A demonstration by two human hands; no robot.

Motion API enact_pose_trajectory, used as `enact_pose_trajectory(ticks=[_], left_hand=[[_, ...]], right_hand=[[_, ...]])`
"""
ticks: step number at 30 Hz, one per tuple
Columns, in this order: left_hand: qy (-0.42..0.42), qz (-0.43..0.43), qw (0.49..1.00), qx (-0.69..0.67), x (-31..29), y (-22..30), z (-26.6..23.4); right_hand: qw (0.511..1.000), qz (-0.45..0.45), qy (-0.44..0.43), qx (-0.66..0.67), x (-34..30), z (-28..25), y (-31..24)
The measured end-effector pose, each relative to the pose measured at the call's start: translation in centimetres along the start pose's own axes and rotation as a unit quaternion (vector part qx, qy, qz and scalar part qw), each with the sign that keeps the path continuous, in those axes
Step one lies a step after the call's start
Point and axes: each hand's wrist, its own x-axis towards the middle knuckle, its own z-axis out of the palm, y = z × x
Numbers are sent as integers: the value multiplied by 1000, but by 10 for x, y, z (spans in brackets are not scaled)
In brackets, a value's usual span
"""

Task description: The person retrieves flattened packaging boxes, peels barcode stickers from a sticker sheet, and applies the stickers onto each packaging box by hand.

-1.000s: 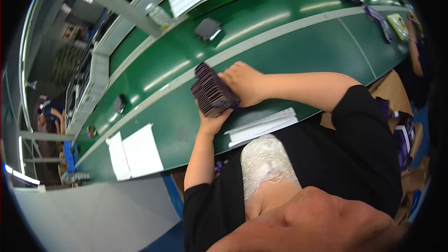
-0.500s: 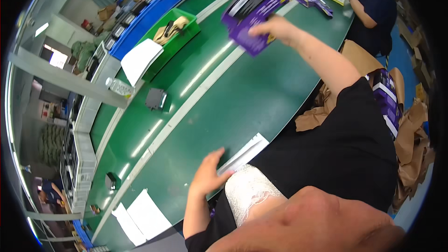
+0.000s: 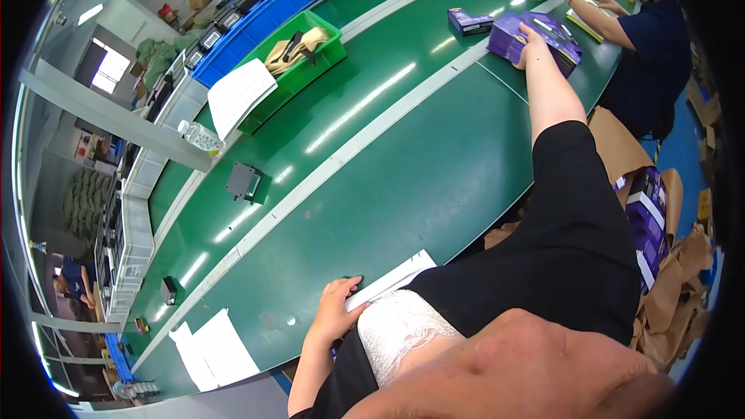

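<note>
My right hand [image 3: 532,50] is stretched out to the far right of the green table. It is closed on a purple cardboard box [image 3: 508,37], or a small stack of boxes, resting on the tabletop close to a co-worker. Part of the grip is hidden behind the hand. Just left of it lies another, flatter purple box [image 3: 468,23]. My left hand [image 3: 334,312] rests at the table's near edge, thumb apart from loosely bent fingers. Between that thumb and the fingers reaches the end of a folded white paper strip [image 3: 400,273], which does not look gripped.
Black devices [image 3: 244,181] sit on the green belt. Beyond it stands a green bin [image 3: 291,87] beside a white sheet and a bottle [image 3: 200,138]. White papers [image 3: 223,349] lie lower left. A co-worker [image 3: 648,54] sits far right; purple packages [image 3: 646,221] and brown paper are beside me.
My right hand has carried the purple box rightward and lowered it to the table near the co-worker. My left hand's fingers have bent in a little beside the paper strip. The view has turned slightly.
</note>
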Motion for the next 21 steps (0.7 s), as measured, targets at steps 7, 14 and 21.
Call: enact_pose_trajectory(ticks=[7,14,21], left_hand=[[4,-22,999,39,-1,0,3],[24,-50,997,54,-8,8,5],[30,-32,997,58,-5,9,6]], right_hand=[[993,-107,-13,-54,106,38,-18],[991,-125,0,-47,143,65,23],[986,-147,12,-81,197,67,7]])
